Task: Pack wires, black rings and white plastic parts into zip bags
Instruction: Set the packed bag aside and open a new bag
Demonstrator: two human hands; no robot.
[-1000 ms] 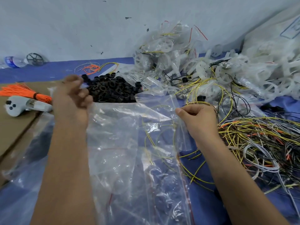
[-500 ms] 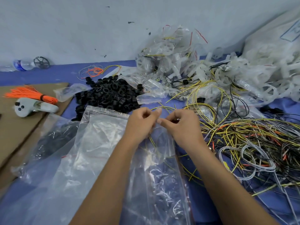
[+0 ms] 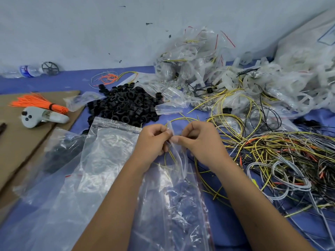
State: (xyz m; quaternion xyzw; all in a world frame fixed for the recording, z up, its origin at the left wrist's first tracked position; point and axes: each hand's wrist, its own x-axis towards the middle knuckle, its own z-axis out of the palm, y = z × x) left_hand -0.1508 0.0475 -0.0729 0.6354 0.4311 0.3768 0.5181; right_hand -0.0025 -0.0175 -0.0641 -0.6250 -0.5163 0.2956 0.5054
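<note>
My left hand and right hand both pinch the bag's far end, its length running toward me.

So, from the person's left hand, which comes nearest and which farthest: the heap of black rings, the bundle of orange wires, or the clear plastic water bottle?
1. Heap of black rings, just beyond the left hand.
2. Bundle of orange wires, far left on the cardboard.
3. Clear plastic water bottle, lying by the wall, far left.

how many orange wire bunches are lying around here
2. A tied orange bundle lies on the cardboard at left, above a grey controller. A looser orange tangle lies behind the black rings. Others may be hidden.
</note>
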